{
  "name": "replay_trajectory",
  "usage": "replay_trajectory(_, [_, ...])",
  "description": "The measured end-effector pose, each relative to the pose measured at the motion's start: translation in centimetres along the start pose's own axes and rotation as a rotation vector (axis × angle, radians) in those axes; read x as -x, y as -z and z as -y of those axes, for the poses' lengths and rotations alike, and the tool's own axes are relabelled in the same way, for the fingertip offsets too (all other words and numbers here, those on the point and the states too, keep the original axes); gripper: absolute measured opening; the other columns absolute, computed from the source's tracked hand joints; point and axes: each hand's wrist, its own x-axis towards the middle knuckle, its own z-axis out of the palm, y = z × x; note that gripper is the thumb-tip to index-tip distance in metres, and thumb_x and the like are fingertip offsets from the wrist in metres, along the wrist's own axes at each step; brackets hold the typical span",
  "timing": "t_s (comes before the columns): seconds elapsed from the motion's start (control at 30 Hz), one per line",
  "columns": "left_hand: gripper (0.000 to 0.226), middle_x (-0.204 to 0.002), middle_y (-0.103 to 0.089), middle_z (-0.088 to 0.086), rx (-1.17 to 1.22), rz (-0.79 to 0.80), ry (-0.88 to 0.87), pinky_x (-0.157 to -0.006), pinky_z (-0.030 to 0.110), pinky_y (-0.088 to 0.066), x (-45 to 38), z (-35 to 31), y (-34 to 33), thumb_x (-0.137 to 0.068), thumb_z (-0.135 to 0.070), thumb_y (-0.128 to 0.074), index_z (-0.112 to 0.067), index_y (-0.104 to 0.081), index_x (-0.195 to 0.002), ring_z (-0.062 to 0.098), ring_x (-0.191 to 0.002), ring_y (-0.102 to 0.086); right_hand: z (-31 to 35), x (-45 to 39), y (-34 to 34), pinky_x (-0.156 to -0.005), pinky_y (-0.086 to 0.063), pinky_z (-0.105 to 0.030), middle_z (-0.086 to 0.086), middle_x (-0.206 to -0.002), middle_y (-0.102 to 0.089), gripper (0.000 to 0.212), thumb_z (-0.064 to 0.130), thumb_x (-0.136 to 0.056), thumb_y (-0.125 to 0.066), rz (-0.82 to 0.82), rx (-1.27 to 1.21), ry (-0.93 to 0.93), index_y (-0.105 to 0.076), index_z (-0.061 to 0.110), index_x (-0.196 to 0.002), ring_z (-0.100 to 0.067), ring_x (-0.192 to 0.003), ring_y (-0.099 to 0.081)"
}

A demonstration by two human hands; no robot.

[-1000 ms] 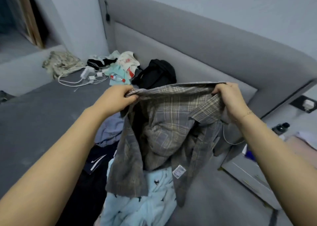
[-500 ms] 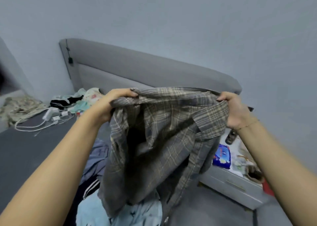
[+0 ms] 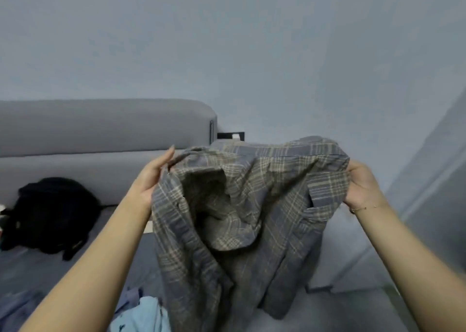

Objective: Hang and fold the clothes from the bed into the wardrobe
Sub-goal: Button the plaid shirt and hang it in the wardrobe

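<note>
Since half a second ago the view has swung right along the headboard, and the shirt now hangs crumpled between the hands with its top edge bunched, no longer stretched flat.

Head view: the left hand is at the shirt's left edge, palm turned toward the cloth. One finger points straight up; the other fingers go behind the fabric, so I cannot tell whether they pinch it. The right hand grips the right edge, with its fingers curled into the plaid and a thin bracelet on the wrist. The shirt is held in the air above the bed, and its tails drop toward a light blue garment. A black bag lies against the headboard at left.
</note>
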Motion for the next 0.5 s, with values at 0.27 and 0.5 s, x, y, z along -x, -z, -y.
replay_trajectory(0.27, [0.019,-0.083,-0.074,0.007,-0.298,0.027,-0.040,-0.064,0.032,-0.060,-10.0,7.1,-12.0,-0.086,-0.025,-0.061,-0.013,-0.075,-0.082,0.019,-0.074,-0.072,8.0,8.1,12.4,-0.072,-0.058,-0.037,-0.010,-0.085,-0.068,0.026,0.015,-0.079,-0.046,-0.298,-0.021,0.126,-0.070,0.006,-0.083,-0.026,-0.076,-0.069])
replay_trajectory(0.5, [0.023,-0.084,-0.069,0.011,-0.617,0.176,-0.042,-0.069,0.026,-0.058,-14.5,14.1,-21.2,-0.082,-0.029,-0.066,-0.008,-0.067,-0.089,0.020,-0.075,-0.067,13.4,13.6,19.3,-0.065,-0.059,-0.029,-0.007,-0.091,-0.075,0.023,0.025,-0.085,-0.060,-0.366,0.233,0.151,-0.078,0.012,-0.089,-0.019,-0.081,-0.071])
